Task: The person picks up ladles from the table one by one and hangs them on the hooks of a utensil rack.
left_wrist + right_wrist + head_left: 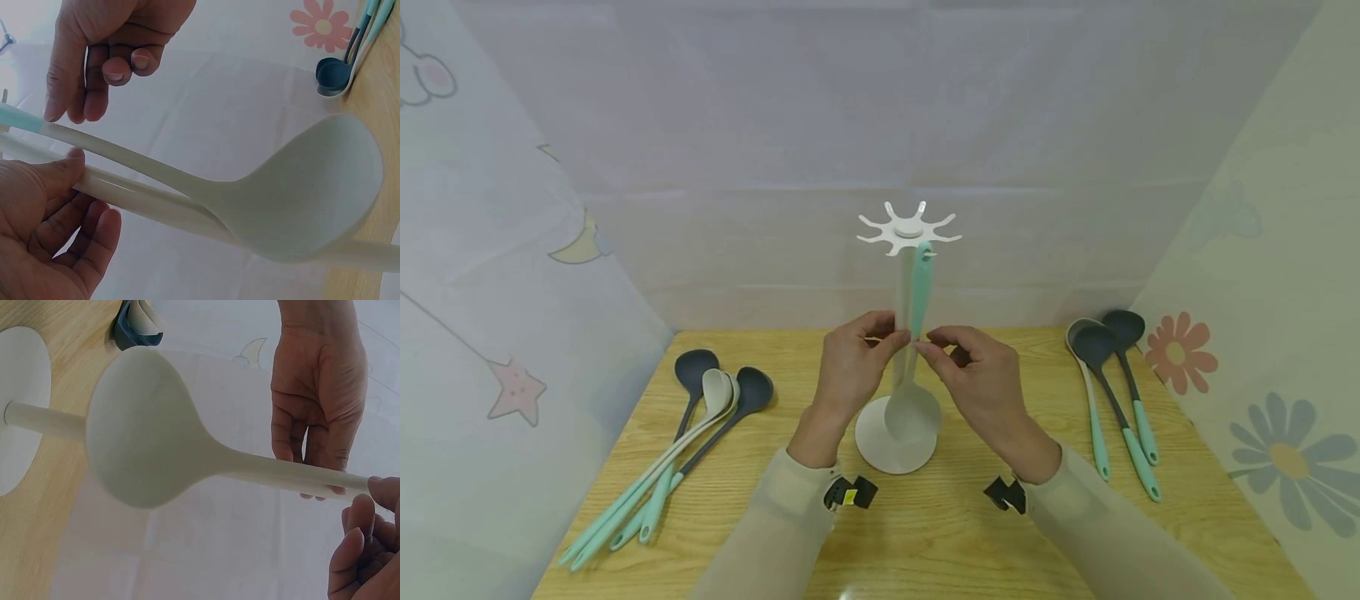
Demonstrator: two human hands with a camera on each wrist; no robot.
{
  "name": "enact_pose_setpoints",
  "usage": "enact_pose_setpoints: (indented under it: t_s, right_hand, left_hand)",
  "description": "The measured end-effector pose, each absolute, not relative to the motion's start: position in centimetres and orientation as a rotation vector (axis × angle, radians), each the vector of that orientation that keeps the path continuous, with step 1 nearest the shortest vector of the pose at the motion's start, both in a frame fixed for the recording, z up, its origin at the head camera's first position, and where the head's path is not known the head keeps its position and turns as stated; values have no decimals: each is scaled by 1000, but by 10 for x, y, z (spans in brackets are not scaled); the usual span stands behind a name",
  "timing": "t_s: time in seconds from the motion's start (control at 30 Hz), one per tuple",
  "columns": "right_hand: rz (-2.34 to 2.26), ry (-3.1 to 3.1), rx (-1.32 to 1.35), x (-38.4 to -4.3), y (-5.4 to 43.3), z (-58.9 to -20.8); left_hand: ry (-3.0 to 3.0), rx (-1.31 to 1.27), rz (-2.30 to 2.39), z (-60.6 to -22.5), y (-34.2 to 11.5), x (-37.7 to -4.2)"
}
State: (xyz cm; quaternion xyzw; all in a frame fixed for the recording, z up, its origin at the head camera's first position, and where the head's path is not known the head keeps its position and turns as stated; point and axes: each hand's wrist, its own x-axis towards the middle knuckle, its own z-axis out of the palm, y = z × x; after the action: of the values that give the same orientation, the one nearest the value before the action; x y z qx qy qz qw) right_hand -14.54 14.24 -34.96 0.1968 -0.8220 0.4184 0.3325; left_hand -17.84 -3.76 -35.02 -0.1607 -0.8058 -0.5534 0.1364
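Note:
A white utensil stand [898, 446] with several radiating hooks at its top stands upright on a round base. A pale ladle [913, 408] with a mint-green handle hangs bowl-down along the front of its pole; one hook tip shows at the hole in the handle. My left hand [850, 367] holds the pole at mid-height, thumb in front and fingers behind. From the other side, my right hand [985, 371] touches the ladle where green handle meets pale shaft [119, 147]. Its remaining fingers [347, 562] are loosely bent, away from the shaft.
On the wooden table [940, 542], several dark and pale ladles [696, 371] with green handles lie crossed at the left. Other dark ladles [1093, 343] and a pale utensil [1090, 400] lie at the right. Pale cloth walls [760, 125] surround the table's back and sides.

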Motion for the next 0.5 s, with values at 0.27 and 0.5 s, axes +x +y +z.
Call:
enact_pose_setpoints:
  t_s: [0.27,0.5]
  right_hand:
    - [1033,-2216,401,-144,174,-372]
    - [940,-2275,288,-149,219,-406]
  left_hand:
    - [-2351,-453,-1585,-349,-38,-178]
    - [-2355,-449,-1580,-347,-38,-178]
